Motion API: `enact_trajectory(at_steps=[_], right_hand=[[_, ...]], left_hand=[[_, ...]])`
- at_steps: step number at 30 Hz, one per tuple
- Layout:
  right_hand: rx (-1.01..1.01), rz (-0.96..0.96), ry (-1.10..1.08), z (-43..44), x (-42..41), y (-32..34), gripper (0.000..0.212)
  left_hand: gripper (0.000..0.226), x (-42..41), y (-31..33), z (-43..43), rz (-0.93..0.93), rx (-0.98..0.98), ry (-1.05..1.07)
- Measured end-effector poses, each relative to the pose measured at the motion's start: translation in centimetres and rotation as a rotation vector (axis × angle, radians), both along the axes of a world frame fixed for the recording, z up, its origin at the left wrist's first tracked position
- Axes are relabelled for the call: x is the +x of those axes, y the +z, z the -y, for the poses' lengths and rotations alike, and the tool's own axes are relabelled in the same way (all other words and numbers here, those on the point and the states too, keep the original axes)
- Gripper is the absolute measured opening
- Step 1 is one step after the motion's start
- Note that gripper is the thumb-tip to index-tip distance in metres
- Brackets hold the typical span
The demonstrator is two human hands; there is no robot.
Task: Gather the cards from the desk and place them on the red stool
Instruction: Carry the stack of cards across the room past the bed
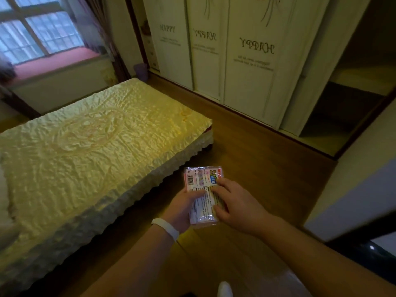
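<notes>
Two hands hold one stack of cards (201, 196) in mid-air above the wooden floor (257, 151), near the middle of the view. The left hand (182, 209) grips the stack from its left side, thumb laid across the printed top face. The right hand (237, 202) grasps it from the right, fingers spread over the top and thumb at the near edge. The stack is wrapped in clear, shiny plastic; its top shows a barcode at the far left corner, small print and a blue and yellow label at the far right corner. A white band (166, 228) circles the left wrist.

Just left of the cards stands a bed (85, 146), covered in a pale gold, crinkled satin spread with a ruffled skirt hanging down its near side. The bed's corner lies just beyond the stack's far edge. Far left, a window (36, 33) with a pink sill sits above the bed's far end, with a dark curtain (96, 28) beside it. A small purple bin (141, 71) stands on the floor in the far corner.

Along the far right runs a white wardrobe (246, 61) with sliding doors printed with lettering; its rightmost section is open and dark inside. At the near right edge a pale panel and a dark glossy object (368, 256) jut into view, too cropped to identify. A white rounded shape (225, 289) shows at the bottom edge.
</notes>
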State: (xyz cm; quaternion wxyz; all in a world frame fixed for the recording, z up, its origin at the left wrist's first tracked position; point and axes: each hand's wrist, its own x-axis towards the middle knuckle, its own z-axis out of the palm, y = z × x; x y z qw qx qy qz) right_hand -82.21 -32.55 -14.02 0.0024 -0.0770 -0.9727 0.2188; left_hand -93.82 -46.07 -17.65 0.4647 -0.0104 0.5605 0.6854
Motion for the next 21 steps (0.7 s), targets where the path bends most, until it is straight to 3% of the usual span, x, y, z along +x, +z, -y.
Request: enact_trajectory(at_steps=[13, 21], right_hand=[[-0.003, 0.017, -0.095, -6.9, -5.6, -1.8, 0.053], [0.025, 0.034, -0.136, -11.7, -15.7, -1.3, 0.054]], left_hand=[[0.038, -7.1, -2.4, -8.1, 0.043, -0.018, -0.117], [0.034, -17.8, -2.2, -13.6, 0.01, -0.005, -0.177]])
